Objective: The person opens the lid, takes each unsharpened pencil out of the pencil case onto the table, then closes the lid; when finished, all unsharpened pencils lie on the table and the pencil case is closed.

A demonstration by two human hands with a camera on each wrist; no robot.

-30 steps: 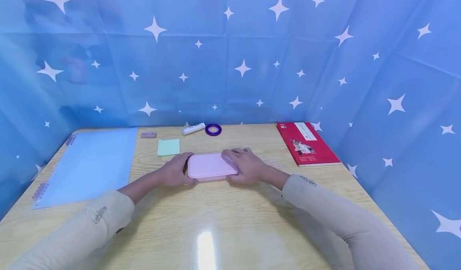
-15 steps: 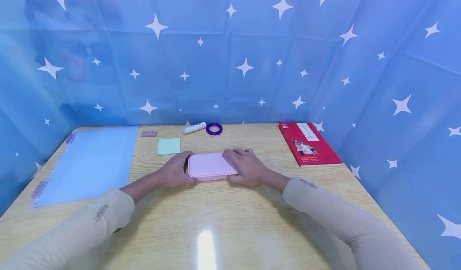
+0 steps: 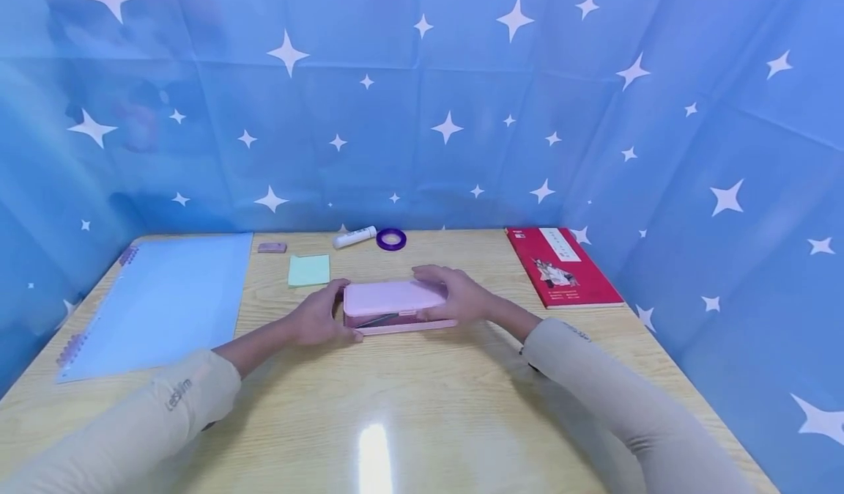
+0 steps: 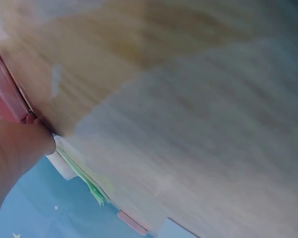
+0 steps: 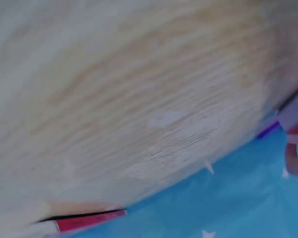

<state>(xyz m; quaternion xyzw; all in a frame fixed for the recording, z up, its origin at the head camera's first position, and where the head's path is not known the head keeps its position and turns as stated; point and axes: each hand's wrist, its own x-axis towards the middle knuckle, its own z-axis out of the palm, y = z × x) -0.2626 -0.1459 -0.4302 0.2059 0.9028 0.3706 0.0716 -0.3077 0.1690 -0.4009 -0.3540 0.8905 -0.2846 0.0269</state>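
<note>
Two hands: both work on one pink case (image 3: 393, 306), one at each short end.
Right fingers: the right hand (image 3: 461, 297) has its fingers curled over the far right edge of the case lid (image 3: 393, 295), with the thumb under it as far as the head view shows; the grip tilts the lid up at the near side, so a dark gap opens along the front.
Left fingers: the left hand (image 3: 318, 316) wraps the left end of the case, thumb along the near corner; it appears to pin the lower half to the table (image 3: 422, 406) while the lid rises.
Left wrist view: blurred, showing only a fingertip against a pink edge, so it adds little about the grip.
Case position: flat on the table, at its middle, long side toward the person.
Case look: pale pink, oblong, rounded corners, smooth matte lid; inside the gap something thin and dark lies lengthwise, too small to name.
Behind the case, left: a green sticky-note pad (image 3: 308, 270), just beyond the left hand.
Further behind: a white glue stick (image 3: 354, 237) and a purple tape ring (image 3: 391, 240), side by side near the blue star cloth.
Left of the case: a pale blue spiral notebook (image 3: 158, 302), well apart, with a small brownish eraser (image 3: 272, 248) past its far corner.
Right of the case: a red book (image 3: 563, 266), well apart.
</note>
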